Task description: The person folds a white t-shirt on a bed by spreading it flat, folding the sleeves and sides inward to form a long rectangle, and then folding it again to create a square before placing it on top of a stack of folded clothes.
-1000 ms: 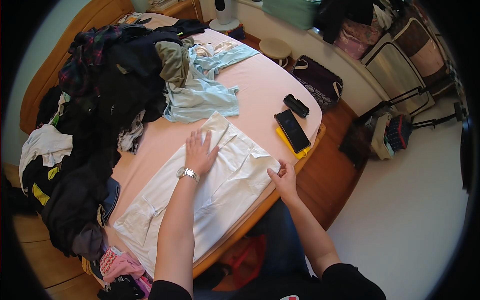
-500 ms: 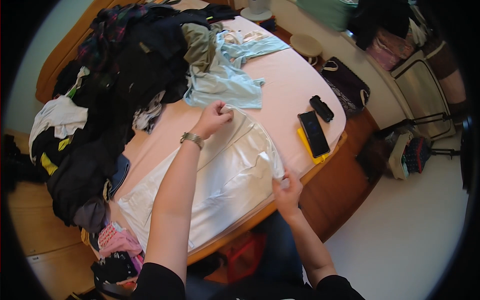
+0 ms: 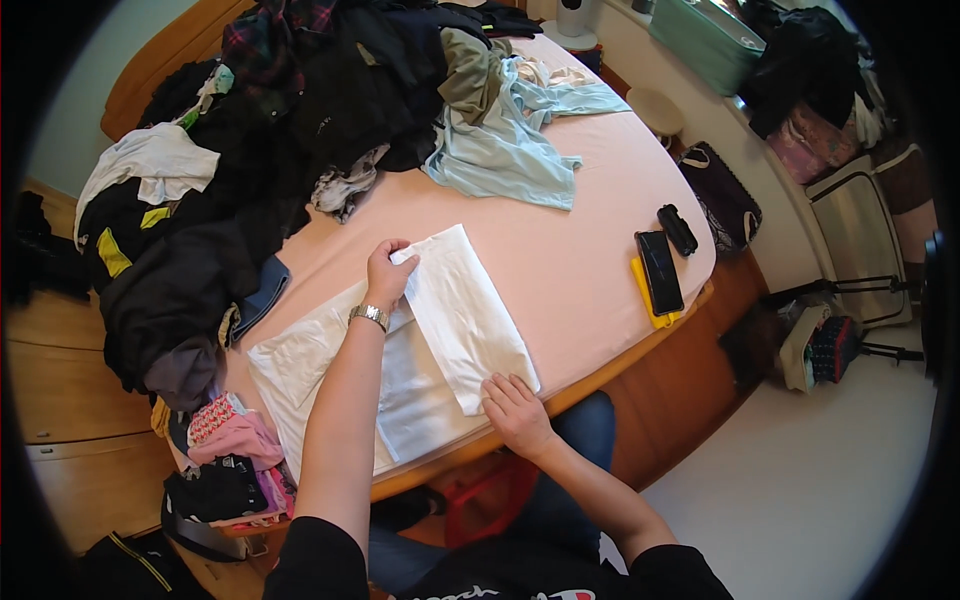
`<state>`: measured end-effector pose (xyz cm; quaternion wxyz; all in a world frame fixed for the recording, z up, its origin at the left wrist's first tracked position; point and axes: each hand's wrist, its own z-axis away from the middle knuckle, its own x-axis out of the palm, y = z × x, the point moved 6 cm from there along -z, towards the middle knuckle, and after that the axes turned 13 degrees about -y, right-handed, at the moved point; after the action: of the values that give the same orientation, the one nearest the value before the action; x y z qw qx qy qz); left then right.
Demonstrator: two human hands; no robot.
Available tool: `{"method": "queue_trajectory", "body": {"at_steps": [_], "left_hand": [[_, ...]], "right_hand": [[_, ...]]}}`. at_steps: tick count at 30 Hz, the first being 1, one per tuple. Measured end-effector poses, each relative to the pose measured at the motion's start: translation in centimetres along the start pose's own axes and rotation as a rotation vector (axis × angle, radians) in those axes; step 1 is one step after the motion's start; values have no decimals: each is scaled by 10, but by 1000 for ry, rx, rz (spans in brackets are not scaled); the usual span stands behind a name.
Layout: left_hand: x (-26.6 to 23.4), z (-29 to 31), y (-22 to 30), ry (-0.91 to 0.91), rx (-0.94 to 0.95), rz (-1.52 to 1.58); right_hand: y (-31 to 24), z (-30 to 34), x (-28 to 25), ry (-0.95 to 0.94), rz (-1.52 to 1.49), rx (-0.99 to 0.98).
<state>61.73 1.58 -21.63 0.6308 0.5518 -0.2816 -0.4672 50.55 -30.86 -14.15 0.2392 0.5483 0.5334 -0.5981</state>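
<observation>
A white garment [image 3: 462, 315] lies on the near part of the bed, its right end folded over to the left in a broad flap. I cannot tell its exact kind. My left hand [image 3: 391, 272], with a metal watch [image 3: 369, 317] on the wrist, is closed on the flap's far left corner. At the flap's near edge, my right hand [image 3: 515, 408] lies flat with its fingers stretched out, pressing on the cloth. The left forearm hides part of the garment's left half.
Dark clothes [image 3: 300, 120] are heaped across the bed's left and far side. A light blue top [image 3: 510, 150] lies beyond the garment. To the right rest a phone [image 3: 659, 272], a yellow item [image 3: 640, 285] and a black case [image 3: 678, 230]. Folded pink clothes [image 3: 235, 435] sit at the near left.
The garment's right end has been folded over to the left. My right hand has moved left and now lies flat, no longer pinching the edge. My left hand has shifted slightly nearer. The view has shifted.
</observation>
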Motion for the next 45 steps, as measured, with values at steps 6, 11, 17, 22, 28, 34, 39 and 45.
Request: {"method": "queue_trajectory", "body": {"at_steps": [6, 11, 17, 22, 28, 34, 39, 45], "left_hand": [[28, -5, 26, -62, 119, -238], [37, 15, 71, 81, 468, -801], [140, 40, 52, -267, 398, -1130], [137, 26, 59, -276, 362, -1095], [134, 42, 75, -42, -88, -1012], [109, 36, 55, -30, 64, -828], [47, 75, 53, 9, 57, -122], [55, 88, 94, 69, -87, -717]], "right_hand": [[13, 13, -5, -8, 47, 65], [8, -3, -25, -3, -162, 94], [35, -47, 10, -211, 55, 406], [56, 3, 25, -209, 36, 527], [61, 30, -3, 240, -210, 684], [49, 18, -6, 308, -527, 664], [-34, -28, -45, 366, -321, 180], [-78, -49, -29, 169, -51, -105]]}}
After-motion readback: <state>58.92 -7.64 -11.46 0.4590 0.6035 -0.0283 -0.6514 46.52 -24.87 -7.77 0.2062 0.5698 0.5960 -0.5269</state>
